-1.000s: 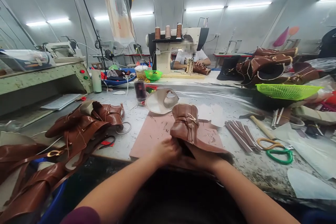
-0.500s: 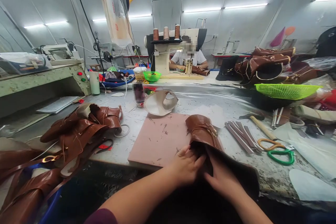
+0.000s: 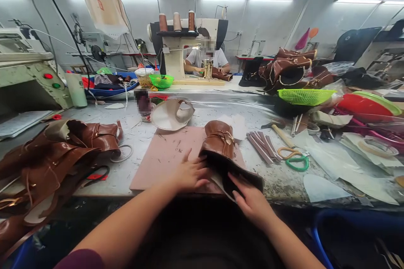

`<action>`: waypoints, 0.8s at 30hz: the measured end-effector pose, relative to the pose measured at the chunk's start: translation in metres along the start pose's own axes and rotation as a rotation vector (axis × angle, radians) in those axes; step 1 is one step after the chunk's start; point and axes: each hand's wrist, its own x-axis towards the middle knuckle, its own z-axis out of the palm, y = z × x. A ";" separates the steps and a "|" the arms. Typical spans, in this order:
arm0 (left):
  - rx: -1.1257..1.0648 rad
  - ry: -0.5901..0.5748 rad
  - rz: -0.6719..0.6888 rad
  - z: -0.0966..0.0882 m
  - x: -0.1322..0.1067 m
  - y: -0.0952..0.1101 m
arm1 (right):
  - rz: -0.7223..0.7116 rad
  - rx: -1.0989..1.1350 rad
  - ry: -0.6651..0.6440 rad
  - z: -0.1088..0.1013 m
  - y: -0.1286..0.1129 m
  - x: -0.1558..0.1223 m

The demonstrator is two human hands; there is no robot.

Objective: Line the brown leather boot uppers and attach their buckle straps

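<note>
A brown leather boot upper (image 3: 219, 143) with a gold buckle lies on a pink cutting board (image 3: 160, 155) at the table's near edge, its dark-lined opening toward me. My left hand (image 3: 189, 173) rests flat on the board with fingers spread, fingertips against the upper's left side. My right hand (image 3: 252, 204) reaches into the opening from below, with its fingers on the lining and holding the lower edge.
A pile of brown uppers (image 3: 63, 151) lies at the left. Leather strips (image 3: 260, 141), a hammer (image 3: 279, 132) and green-handled scissors (image 3: 296, 162) lie to the right. A pale curved piece (image 3: 172, 113) sits behind the board. Beyond, a person (image 3: 205, 56) works at a sewing machine.
The upper has shifted left on the board and its opening has spread. My left hand opened flat beside it; my right hand slid lower into the opening. The view turned right.
</note>
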 end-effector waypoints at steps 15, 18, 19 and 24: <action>-0.285 0.193 -0.786 0.005 0.043 0.024 | -0.003 -0.215 0.274 0.035 -0.013 0.014; -0.278 0.186 -0.768 0.002 0.043 0.021 | -0.017 -0.185 0.306 0.032 -0.008 0.013; -0.264 0.184 -0.753 0.002 0.043 0.021 | -0.024 -0.171 0.316 0.031 -0.008 0.013; -0.161 0.182 -0.645 0.004 0.034 0.019 | -0.065 -0.122 0.336 0.028 -0.007 0.007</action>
